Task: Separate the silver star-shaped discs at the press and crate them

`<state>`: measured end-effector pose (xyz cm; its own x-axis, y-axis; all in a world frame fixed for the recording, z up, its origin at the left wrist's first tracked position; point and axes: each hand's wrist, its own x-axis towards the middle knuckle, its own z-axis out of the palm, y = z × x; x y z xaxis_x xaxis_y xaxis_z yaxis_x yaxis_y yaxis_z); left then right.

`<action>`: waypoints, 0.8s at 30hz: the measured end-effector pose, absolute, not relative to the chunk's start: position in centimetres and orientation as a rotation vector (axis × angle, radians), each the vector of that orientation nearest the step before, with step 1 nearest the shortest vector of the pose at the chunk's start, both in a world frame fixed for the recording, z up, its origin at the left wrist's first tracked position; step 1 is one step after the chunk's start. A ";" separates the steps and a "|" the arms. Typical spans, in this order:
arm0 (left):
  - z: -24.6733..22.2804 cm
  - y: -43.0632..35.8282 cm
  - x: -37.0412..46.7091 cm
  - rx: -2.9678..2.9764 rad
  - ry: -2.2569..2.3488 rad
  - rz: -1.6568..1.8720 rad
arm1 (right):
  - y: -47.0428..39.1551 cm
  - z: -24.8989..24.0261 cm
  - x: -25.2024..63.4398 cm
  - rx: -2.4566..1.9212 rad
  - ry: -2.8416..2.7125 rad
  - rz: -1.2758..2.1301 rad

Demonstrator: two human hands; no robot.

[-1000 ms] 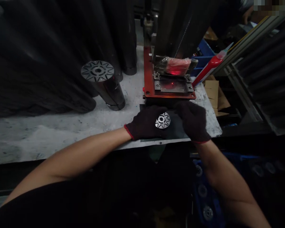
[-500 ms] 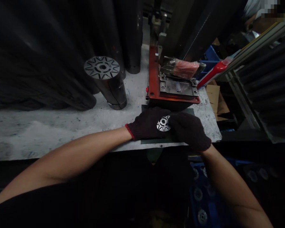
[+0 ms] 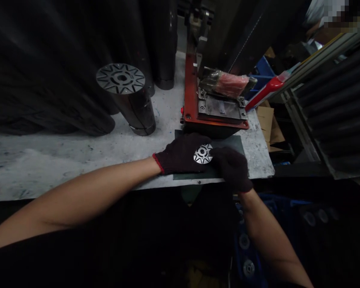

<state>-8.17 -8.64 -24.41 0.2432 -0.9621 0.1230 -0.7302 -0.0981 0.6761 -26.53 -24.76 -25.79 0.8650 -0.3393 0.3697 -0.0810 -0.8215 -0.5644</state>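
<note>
A round silver disc [image 3: 203, 154] with a star-like slotted pattern lies between my two dark-gloved hands, above a dark green mat [image 3: 235, 145]. My left hand [image 3: 184, 154] is wrapped round the disc's left side. At the disc's right edge, my right hand [image 3: 231, 166] has its fingers bent and pressed together against it; the glove hides the fingertips. Just behind the hands stands a red-based press [image 3: 216, 123] with a metal plate on it.
A tall stack [image 3: 135, 108] topped with a similar patterned disc stands on the white worktop [image 3: 114, 152] at the left. Dark cylinders line the back. At the right are a red tube [image 3: 267, 91], cardboard [image 3: 264, 122] and a blue crate. Round parts sit in blue trays below.
The whole view has shifted slightly. My right hand has drawn a little to the left and its grip has altered slightly; more of the disc's right side shows.
</note>
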 end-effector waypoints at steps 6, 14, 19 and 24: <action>-24.0 -8.6 -8.3 1.835 -1.565 -0.514 | -24.1 -21.4 -24.6 -2.840 0.112 -0.361; -24.4 -7.7 -8.2 1.968 -1.588 -0.428 | -30.1 -15.5 -18.4 -2.996 -0.228 -0.743; -24.3 -7.9 -8.6 2.082 -1.562 -0.416 | -30.9 -17.5 -18.2 -2.919 -0.170 -0.877; -24.9 -8.1 -8.2 2.056 -1.513 -0.454 | -25.3 -21.2 -23.1 -2.320 0.508 -0.916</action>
<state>-8.24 -8.13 -24.93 0.3121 -0.9489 0.0471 -0.7663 -0.2221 0.6029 -23.13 -25.34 -21.22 0.6906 -0.5348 0.4869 -0.1305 -0.7544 -0.6433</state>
